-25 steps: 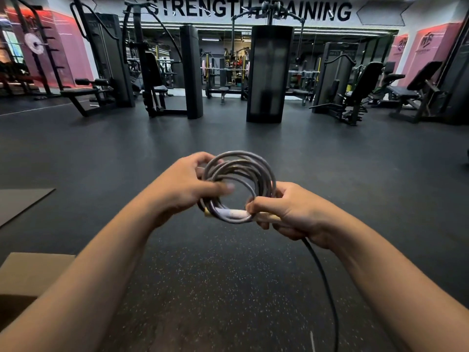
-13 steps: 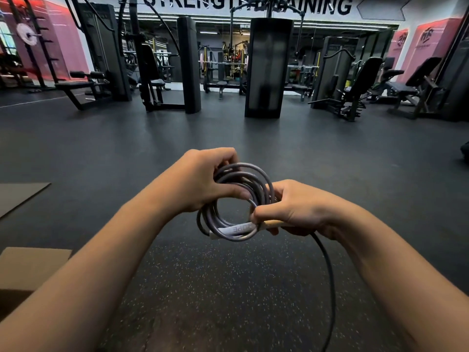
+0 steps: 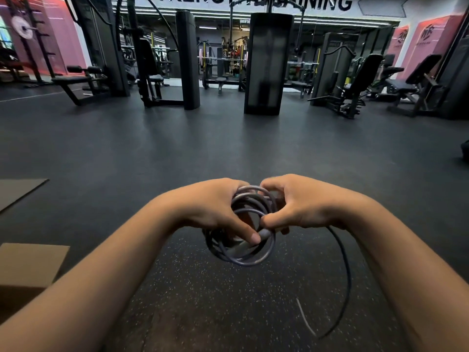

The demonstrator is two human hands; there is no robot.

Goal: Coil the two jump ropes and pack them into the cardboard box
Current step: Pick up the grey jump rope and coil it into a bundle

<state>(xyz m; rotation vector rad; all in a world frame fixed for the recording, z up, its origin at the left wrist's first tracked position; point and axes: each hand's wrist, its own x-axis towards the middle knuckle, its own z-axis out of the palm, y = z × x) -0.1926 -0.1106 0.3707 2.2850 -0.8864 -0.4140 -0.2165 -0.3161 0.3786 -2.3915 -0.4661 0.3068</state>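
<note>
A dark rubber gym floor point(image 3: 228, 148) fills most of the view, speckled with pale flecks nearer the person. Black weight machines point(image 3: 269, 64) and benches stand in a row at the far side, under large lettering on the wall. At the lower left edge sits the cardboard box point(image 3: 28, 270), brown, only partly in frame, well apart from the hands. A flat brown sheet point(image 3: 17, 191) lies on the floor beyond it.

Both bare forearms reach in from the bottom corners and meet at the middle. The left hand point(image 3: 215, 207) grips the left side of the coiled jump rope point(image 3: 243, 250), its fingers curled over the loops and its thumb pressed down onto a pale grey handle point(image 3: 251, 243) that crosses the lower part of the coil. The right hand point(image 3: 297, 204) is closed on the right side of the same coil, fingers curled over the top strands and thumb pinching near the handle. The coil hangs in the air between the two hands, above the floor. A loose tail of rope point(image 3: 347, 275) arcs down from under the right hand and curves back towards the floor, its end blurred.
</note>
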